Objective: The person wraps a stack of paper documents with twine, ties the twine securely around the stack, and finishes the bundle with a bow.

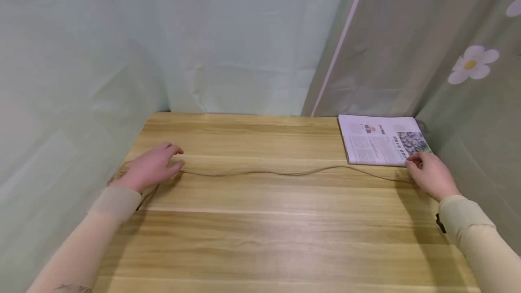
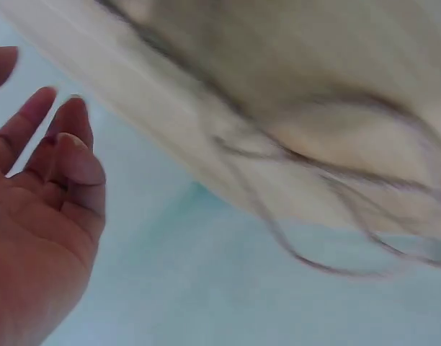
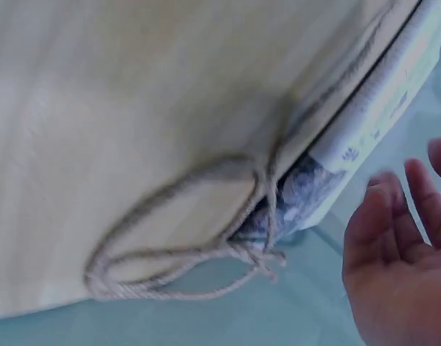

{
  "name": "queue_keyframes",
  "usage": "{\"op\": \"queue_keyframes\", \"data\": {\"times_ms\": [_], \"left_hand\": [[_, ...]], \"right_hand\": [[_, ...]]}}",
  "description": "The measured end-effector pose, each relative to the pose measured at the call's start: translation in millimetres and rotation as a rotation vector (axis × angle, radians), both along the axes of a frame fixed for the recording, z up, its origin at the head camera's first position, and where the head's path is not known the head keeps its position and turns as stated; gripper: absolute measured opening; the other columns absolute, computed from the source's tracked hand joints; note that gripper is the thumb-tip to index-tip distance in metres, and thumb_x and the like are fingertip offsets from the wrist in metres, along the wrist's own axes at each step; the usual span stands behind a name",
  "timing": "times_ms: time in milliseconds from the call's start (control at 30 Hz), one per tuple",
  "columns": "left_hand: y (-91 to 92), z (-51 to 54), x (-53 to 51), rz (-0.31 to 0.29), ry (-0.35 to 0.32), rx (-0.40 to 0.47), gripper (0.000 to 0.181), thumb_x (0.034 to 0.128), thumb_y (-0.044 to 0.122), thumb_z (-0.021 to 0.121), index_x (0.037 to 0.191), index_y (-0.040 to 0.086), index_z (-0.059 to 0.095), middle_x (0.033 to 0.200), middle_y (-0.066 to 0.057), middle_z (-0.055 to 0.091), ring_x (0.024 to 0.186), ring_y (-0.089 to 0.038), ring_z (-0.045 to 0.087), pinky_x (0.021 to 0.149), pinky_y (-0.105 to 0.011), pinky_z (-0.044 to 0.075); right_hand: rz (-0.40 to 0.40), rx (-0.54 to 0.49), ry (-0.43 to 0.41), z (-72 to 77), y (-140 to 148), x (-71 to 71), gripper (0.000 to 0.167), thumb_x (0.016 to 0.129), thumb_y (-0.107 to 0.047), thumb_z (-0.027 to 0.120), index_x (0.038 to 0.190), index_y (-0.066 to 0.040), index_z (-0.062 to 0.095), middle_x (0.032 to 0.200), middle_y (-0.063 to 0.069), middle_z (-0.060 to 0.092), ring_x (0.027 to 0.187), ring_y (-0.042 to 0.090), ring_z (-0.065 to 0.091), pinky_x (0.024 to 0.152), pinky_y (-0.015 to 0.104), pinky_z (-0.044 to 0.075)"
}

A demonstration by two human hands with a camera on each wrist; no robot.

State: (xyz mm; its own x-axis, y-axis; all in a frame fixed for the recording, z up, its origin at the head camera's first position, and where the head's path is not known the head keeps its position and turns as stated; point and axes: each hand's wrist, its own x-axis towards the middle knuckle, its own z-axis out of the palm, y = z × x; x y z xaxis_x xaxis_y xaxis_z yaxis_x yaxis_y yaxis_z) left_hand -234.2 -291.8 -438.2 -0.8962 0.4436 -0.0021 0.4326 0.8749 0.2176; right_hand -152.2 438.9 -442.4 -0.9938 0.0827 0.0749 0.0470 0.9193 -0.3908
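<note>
A thin brown twine [image 1: 252,172] runs in a loose wave across the wooden table, from beside one hand to beside the other. My left hand [image 1: 152,166] hovers over its left end, fingers loosely bent and holding nothing. Blurred loops of the twine [image 2: 328,169] lie beyond that hand [image 2: 51,223] in the left wrist view. Near the front right corner of a folded newspaper stack [image 1: 374,141] is my right hand [image 1: 433,175]. In the right wrist view, its relaxed fingers [image 3: 372,216] stand apart from the looped, knotted twine end [image 3: 163,194].
The wooden table [image 1: 260,234] stretches between both arms. Pale green curtain [image 1: 244,44] hangs along its back and sides, close behind the newspapers. A white flower print [image 1: 472,64] marks the right curtain.
</note>
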Motion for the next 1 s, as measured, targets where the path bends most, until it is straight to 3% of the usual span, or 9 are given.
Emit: {"op": "queue_keyframes", "data": {"times_ms": [167,333,433,633,833,1000], "left_hand": [[55.8,4.3,2.9,-0.151,0.051,0.023,0.058,0.1004,0.038,0.066,0.146,0.004,0.053,0.149,-0.021,0.048,0.135,-0.043,0.048,0.11,-0.06,0.038],[113.8,-0.9,16.6,-0.329,0.079,0.006,0.067,0.1024,0.046,0.06,0.155,0.009,0.043,0.159,-0.019,0.038,0.144,-0.039,0.04,0.119,-0.055,0.028],[144.1,-2.2,27.1,-0.403,0.062,-0.022,0.069,0.1041,0.052,0.053,0.159,0.013,0.037,0.162,-0.016,0.034,0.148,-0.035,0.035,0.121,-0.05,0.024],[190.5,-5.1,44.8,-0.494,0.02,-0.103,0.071,0.1051,0.059,0.044,0.163,0.02,0.03,0.167,-0.011,0.027,0.152,-0.03,0.027,0.123,-0.044,0.019],[220.3,-10.9,51.2,-0.537,0.013,-0.15,0.07,0.1054,0.059,0.041,0.163,0.022,0.029,0.167,-0.009,0.025,0.152,-0.03,0.026,0.124,-0.042,0.017],[239.7,-10.9,56.7,-0.572,0.011,-0.156,0.068,0.1062,0.059,0.039,0.163,0.022,0.029,0.167,-0.01,0.024,0.152,-0.03,0.026,0.124,-0.042,0.017]], "right_hand": [[-0.011,0.053,-0.002,6.1,8,-12.7,0.047,0.105,-0.027,0.05,0.123,0.017,0.054,0.121,0.042,0.049,0.111,0.061,0.043,0.092,0.07,0.034],[-0.011,0.126,-0.121,7.0,21,-23.7,0.068,0.108,-0.038,0.044,0.136,0.024,0.042,0.133,0.05,0.035,0.12,0.068,0.033,0.1,0.075,0.029],[-0.017,0.152,-0.21,7.3,27,-27.9,0.079,0.108,-0.045,0.039,0.139,0.028,0.032,0.136,0.053,0.027,0.123,0.07,0.026,0.102,0.077,0.025],[-0.017,0.176,-0.309,4.0,36,-35.6,0.088,0.107,-0.051,0.036,0.141,0.03,0.025,0.14,0.054,0.02,0.126,0.071,0.02,0.105,0.077,0.023],[-0.029,0.198,-0.39,2.4,40,-42.4,0.098,0.105,-0.057,0.031,0.137,0.034,0.019,0.137,0.055,0.019,0.124,0.072,0.022,0.104,0.076,0.027],[-0.021,0.18,-0.485,2.7,43,-43.0,0.099,0.104,-0.061,0.027,0.142,0.03,0.016,0.142,0.054,0.013,0.123,0.076,0.018,0.104,0.078,0.024]]}}
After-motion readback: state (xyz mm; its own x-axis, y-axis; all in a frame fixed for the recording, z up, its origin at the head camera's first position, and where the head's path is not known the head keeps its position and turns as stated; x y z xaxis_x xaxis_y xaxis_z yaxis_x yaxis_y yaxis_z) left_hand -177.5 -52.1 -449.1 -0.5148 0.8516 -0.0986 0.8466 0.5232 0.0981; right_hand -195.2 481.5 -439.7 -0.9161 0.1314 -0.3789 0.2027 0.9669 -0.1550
